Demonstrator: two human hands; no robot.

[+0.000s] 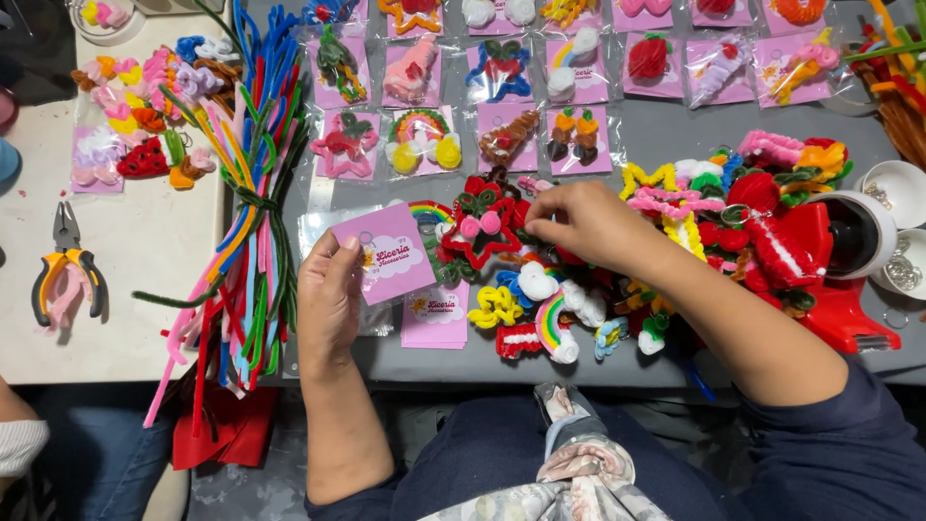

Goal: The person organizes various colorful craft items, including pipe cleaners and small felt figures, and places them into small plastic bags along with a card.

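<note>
Near the middle of the grey desk (666,130), the left hand (328,294) holds a pink card (391,253), its grip closed on the card's edge. The right hand (588,222) pinches at a small fuzzy charm (482,227) in the pile. It looks like the picking step; next, the charm needs lifting to the card.

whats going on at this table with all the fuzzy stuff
A person's left hand holds a small pink printed card. Their right hand pinches at a pile of colourful pipe-cleaner ornaments on the grey table. Bagged ornaments on pink cards lie in rows beyond, with a bundle of loose pipe cleaners at left.
</note>
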